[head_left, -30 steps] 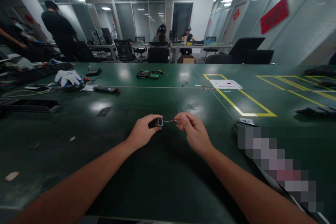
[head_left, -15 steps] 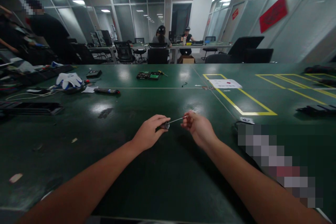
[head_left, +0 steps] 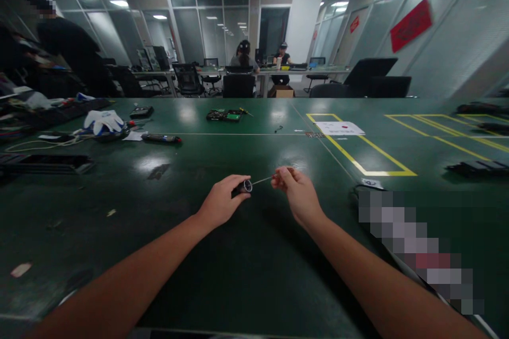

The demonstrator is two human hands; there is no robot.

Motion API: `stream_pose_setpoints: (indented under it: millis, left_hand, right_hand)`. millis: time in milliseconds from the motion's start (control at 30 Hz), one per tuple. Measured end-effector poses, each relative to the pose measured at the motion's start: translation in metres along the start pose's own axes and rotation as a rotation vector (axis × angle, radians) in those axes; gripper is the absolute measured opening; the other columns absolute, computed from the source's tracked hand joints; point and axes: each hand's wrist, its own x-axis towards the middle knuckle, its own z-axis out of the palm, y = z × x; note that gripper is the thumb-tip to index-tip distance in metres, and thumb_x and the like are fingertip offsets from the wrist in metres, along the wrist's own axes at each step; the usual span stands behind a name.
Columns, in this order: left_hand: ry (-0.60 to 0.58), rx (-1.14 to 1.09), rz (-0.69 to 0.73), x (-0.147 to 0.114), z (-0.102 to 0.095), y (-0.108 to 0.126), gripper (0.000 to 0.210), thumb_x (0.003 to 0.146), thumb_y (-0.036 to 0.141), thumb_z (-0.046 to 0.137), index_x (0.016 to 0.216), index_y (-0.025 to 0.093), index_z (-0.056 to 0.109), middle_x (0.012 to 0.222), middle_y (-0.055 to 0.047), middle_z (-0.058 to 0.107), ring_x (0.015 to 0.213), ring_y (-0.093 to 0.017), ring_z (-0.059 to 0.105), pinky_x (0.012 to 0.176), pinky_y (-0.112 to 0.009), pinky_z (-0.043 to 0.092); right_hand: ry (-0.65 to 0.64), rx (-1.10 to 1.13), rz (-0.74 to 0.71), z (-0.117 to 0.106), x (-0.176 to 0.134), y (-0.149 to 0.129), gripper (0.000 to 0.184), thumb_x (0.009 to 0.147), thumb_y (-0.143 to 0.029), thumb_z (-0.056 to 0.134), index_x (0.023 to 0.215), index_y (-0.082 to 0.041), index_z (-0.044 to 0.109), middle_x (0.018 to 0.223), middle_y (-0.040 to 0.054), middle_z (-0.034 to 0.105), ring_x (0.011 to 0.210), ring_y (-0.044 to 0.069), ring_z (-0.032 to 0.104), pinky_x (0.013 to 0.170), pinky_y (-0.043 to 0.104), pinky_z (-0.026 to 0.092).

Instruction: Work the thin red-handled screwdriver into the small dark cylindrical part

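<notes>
My left hand (head_left: pixel 223 198) is closed around a small dark cylinder (head_left: pixel 247 186). Its round, silver-rimmed end shows between thumb and fingers, turned to the right and toward me. Just across from it, my right hand (head_left: pixel 296 190) pinches a thin metal rod (head_left: pixel 261 180). The rod points left, and its tip is at or very close to the rim of the cylinder; I cannot tell whether it touches. The fingers hide the rod's other end. Both hands are above the green table (head_left: pixel 222 286).
White gloves (head_left: pixel 104 122), cables and a dark pen-like tool (head_left: pixel 161 138) lie on the left. A circuit board (head_left: pixel 224 115) sits farther back. Yellow tape (head_left: pixel 387 173) and a paper sheet (head_left: pixel 340 127) are on the right. A person (head_left: pixel 67 45) stands at far left.
The cylinder has turned so that its round end faces me more. Both hands have shifted slightly left, and the rod is still pinched in my right hand.
</notes>
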Motion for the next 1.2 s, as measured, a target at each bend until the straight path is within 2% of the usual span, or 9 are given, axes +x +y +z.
stream_pose_setpoints:
  millis: [167, 367, 600, 833, 1033, 1200]
  left_hand:
    - [0.043, -0.011, 0.022, 0.0, -0.001, -0.001, 0.043, 0.087, 0.015, 0.073, 0.129, 0.021, 0.067, 0.127, -0.007, 0.068, 0.116, -0.022, 0.064, 0.106, -0.04, 0.049]
    - [0.067, -0.016, -0.001, 0.0, -0.002, -0.002, 0.043, 0.087, 0.015, 0.074, 0.129, 0.021, 0.067, 0.125, -0.007, 0.069, 0.113, -0.022, 0.065, 0.103, -0.039, 0.051]
    - [0.099, -0.025, -0.013, 0.0, -0.002, -0.001, 0.043, 0.087, 0.014, 0.073, 0.129, 0.021, 0.067, 0.126, -0.008, 0.069, 0.114, -0.023, 0.065, 0.105, -0.042, 0.051]
    - [0.113, -0.027, 0.027, -0.001, -0.003, -0.001, 0.042, 0.088, 0.015, 0.072, 0.129, 0.021, 0.067, 0.127, -0.007, 0.069, 0.118, -0.023, 0.064, 0.107, -0.043, 0.049]
    - [0.13, -0.005, 0.037, 0.0, -0.002, -0.005, 0.042, 0.086, 0.012, 0.073, 0.126, 0.021, 0.068, 0.124, -0.008, 0.07, 0.115, -0.023, 0.066, 0.105, -0.042, 0.05]
    - [0.072, 0.014, 0.044, 0.0, -0.002, -0.003, 0.043, 0.085, 0.01, 0.074, 0.126, 0.021, 0.07, 0.124, -0.007, 0.068, 0.116, -0.022, 0.064, 0.105, -0.04, 0.05]
  right_hand:
    - [-0.028, -0.081, -0.102, 0.001, -0.004, -0.008, 0.03, 0.089, -0.051, 0.065, 0.091, -0.021, 0.067, 0.08, 0.0033, 0.07, 0.073, 0.019, 0.066, 0.074, 0.035, 0.052]
    - [-0.083, -0.226, -0.212, 0.001, -0.01, -0.018, 0.025, 0.095, -0.045, 0.059, 0.092, -0.021, 0.066, 0.071, 0.0007, 0.066, 0.068, 0.017, 0.062, 0.069, 0.032, 0.048]
    - [-0.094, -0.262, -0.227, 0.003, -0.012, -0.02, 0.025, 0.095, -0.044, 0.056, 0.094, -0.021, 0.065, 0.073, 0.0016, 0.068, 0.069, 0.018, 0.063, 0.071, 0.034, 0.049]
    - [-0.051, -0.296, -0.229, 0.004, -0.013, -0.021, 0.025, 0.096, -0.044, 0.055, 0.093, -0.021, 0.065, 0.073, 0.0018, 0.068, 0.07, 0.019, 0.063, 0.071, 0.034, 0.048]
    - [-0.184, -0.123, -0.198, 0.004, -0.013, -0.017, 0.023, 0.094, -0.046, 0.062, 0.1, -0.023, 0.064, 0.07, -0.0023, 0.062, 0.064, 0.016, 0.058, 0.064, 0.032, 0.045]
    - [-0.144, -0.109, -0.172, 0.005, -0.016, -0.018, 0.032, 0.098, -0.051, 0.054, 0.088, -0.023, 0.069, 0.071, -0.0013, 0.059, 0.064, 0.015, 0.052, 0.064, 0.031, 0.044]
